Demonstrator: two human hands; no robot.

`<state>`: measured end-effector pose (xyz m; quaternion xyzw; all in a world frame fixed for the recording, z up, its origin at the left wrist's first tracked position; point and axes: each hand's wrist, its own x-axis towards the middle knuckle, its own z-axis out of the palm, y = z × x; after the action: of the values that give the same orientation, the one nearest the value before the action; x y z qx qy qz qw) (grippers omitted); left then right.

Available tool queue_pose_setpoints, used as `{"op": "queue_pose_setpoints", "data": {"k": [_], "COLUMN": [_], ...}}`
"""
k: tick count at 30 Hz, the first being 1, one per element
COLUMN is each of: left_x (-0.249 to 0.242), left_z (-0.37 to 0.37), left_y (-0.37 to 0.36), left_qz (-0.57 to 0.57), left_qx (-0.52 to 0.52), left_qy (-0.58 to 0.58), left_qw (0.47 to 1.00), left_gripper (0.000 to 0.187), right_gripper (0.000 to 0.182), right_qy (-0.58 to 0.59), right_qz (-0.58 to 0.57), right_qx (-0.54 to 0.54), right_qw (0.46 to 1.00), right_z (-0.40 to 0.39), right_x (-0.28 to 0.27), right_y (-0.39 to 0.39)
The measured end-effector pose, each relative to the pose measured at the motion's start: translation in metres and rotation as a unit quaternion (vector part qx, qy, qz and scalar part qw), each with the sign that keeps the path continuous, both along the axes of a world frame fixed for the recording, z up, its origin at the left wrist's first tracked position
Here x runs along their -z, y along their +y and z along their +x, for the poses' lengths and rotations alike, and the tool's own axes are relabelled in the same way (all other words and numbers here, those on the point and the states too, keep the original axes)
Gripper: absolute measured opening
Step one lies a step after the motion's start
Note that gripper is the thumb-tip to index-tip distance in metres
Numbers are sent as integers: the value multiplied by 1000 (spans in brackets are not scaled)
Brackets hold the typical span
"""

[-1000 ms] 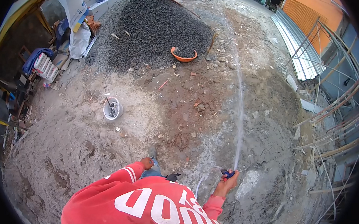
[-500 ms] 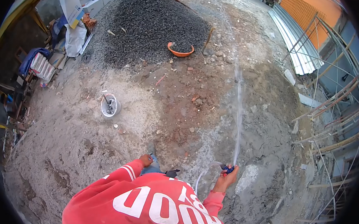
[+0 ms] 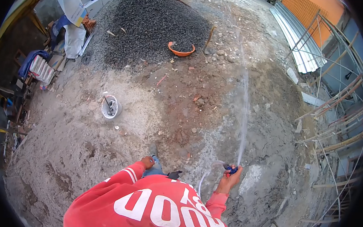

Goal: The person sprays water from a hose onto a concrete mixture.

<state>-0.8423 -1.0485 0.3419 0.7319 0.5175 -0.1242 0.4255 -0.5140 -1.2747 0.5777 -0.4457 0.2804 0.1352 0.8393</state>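
Observation:
My right hand [image 3: 229, 181] is wrapped round a blue hose nozzle [image 3: 231, 170] at the front right. A pale hose [image 3: 202, 182] curves down from the nozzle toward my body. From its tip a thin jet of water [image 3: 245, 107] shoots straight ahead over the wet ground. My left hand [image 3: 147, 162] hangs beside my trouser leg [image 3: 157, 169], at the end of a red sleeve. Its fingers are too small and partly hidden to show whether they are curled round anything.
Ahead rises a gravel pile [image 3: 149, 28], with an orange basin [image 3: 181, 50] at its foot and a wooden-handled tool [image 3: 210, 40] beside it. A white bucket [image 3: 111, 107] stands on the left. Corrugated metal sheets [image 3: 298, 41] and scaffold poles [image 3: 336, 98] line the right side.
The water jet has shifted slightly right and looks a little wider and mistier near the nozzle. Both hands keep nearly the same position.

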Motion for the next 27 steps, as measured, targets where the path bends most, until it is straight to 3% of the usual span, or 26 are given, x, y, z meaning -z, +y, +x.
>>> {"op": "queue_pose_setpoints", "data": {"k": [7, 13, 27], "left_x": [-17, 1, -20], "left_z": [5, 1, 6], "left_y": [3, 2, 4], "left_qz": [-61, -21, -44], "left_qx": [-20, 5, 9], "left_qy": [10, 17, 4], "left_qw": [998, 1000, 999], "left_gripper": [28, 28, 27], "right_gripper": [18, 18, 17], "right_qy": [-1, 8, 6], "right_qz": [25, 32, 37], "right_qx": [-10, -11, -27], "right_qw": [1000, 999, 999], "right_z": [5, 6, 8], "right_x": [4, 4, 10], "right_y": [-1, -2, -7]}}
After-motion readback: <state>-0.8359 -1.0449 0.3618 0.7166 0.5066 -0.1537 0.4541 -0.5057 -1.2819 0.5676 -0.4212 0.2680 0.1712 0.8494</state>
